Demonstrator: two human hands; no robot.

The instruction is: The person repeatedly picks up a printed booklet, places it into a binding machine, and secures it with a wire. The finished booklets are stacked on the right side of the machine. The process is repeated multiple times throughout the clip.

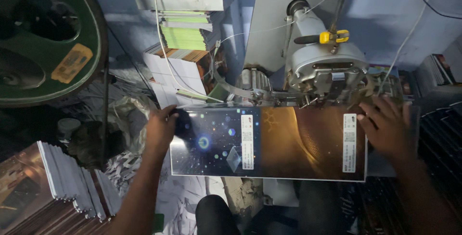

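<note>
— Where is the printed cover sheet (269, 141) right now?

— Flat under the head of the grey stitching machine (320, 66), its top edge tucked against it. The left hand (160, 129) grips the sheet's left edge, fingers curled over it. The right hand (385, 124) lies spread flat on the right end, pressing rather than gripping.

— Which step is this?

— It looks like lining up under the head. Any further move calls for both hands keeping the sheet square.

— Anything nearby?

— A stack of booklets (57, 187) lies at lower left.

white label strips (247, 141), orange sticker (71, 63)
</note>
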